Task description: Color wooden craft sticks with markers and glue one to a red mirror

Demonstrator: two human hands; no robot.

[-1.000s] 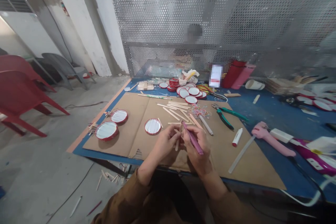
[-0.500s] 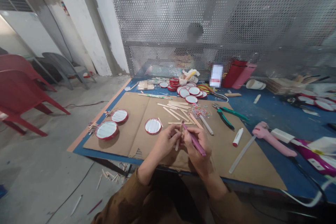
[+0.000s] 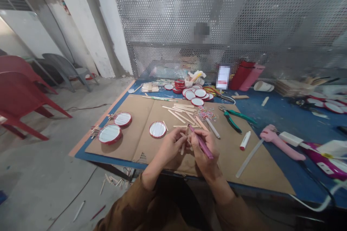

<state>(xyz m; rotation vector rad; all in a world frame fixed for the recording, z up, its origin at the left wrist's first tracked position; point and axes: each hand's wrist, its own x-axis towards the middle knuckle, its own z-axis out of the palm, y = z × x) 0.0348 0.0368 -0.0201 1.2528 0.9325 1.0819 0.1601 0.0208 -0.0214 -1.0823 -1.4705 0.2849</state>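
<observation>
Near the front edge of the cardboard sheet, my two hands are close together. Fingertips of my left hand pinch a wooden craft stick, which stands tilted. My right hand grips a slim purple pen-like tool, its narrow end at the stick's upper part; its exact kind is unclear. Behind the hands lie loose craft sticks and a heap of coloured rubber bands. A round white disc with a red rim rests left of my left hand.
Two red-rimmed drums with sticks attached lie at left. Green-handled pliers, a white marker and a pink glue gun lie at right. More discs pile up behind. A person sits beyond the perforated metal screen.
The camera view shifts very slightly. Both hands keep almost the same pose, with the purple tool still against the craft stick.
</observation>
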